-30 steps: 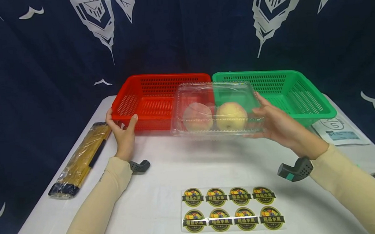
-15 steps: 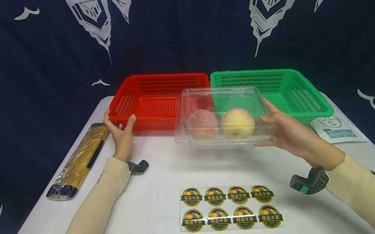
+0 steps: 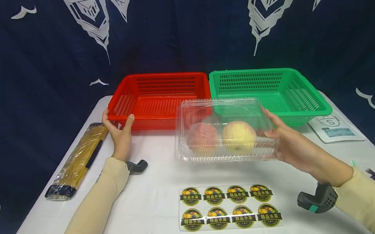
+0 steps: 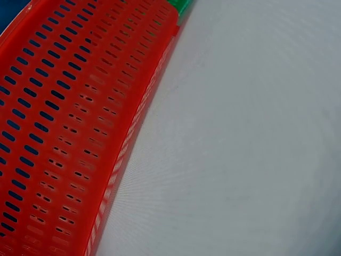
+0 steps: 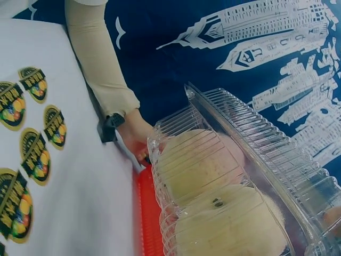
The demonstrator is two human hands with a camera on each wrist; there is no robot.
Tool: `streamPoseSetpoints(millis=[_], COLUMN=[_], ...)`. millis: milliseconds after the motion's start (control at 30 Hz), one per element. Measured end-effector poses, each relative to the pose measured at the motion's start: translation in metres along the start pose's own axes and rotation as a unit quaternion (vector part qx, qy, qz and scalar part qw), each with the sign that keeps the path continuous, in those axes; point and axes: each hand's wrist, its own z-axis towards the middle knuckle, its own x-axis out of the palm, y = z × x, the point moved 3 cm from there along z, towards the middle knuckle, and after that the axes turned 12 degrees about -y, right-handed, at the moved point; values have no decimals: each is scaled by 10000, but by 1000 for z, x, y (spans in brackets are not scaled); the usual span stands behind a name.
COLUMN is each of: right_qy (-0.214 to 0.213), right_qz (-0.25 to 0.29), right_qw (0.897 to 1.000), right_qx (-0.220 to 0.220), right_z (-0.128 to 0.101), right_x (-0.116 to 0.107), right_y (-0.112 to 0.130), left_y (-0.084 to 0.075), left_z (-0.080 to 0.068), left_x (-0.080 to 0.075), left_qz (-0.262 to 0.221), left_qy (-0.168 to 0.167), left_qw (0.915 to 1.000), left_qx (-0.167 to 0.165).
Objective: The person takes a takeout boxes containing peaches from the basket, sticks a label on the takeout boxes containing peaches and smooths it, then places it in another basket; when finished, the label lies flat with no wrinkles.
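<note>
Seen from the head view, my right hand (image 3: 292,143) grips the clear clamshell box (image 3: 223,130), fingers (image 3: 271,116) curled round its right end, holding it above the worktop (image 3: 153,185) before the green basket (image 3: 271,88); two apples (image 3: 238,137) sit inside. My left hand (image 3: 119,135) clasps the red basket (image 3: 159,97) at its near-left corner. A sticker sheet (image 3: 229,207) lies nearby. From the left wrist, only the red basket's wall (image 4: 69,122) shows. From the right wrist, the box (image 5: 234,181) fills the view.
</note>
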Motion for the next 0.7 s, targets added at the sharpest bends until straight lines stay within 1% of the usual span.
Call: streamPoseSetpoints(millis=[400,700], right_qy=[-23,-145], right_qz=[241,138], right_qw=[9996,9989], right_qx=[176,419], right_z=[-8,-12], right_x=[-1,-2], right_y=[-27,-42], left_y=[1,1], left_z=[0,1], left_x=[-1,0], left_qz=[-40,0], left_qy=[-19,-6], left_qw=[10000,9999], left_qx=[-63,-100])
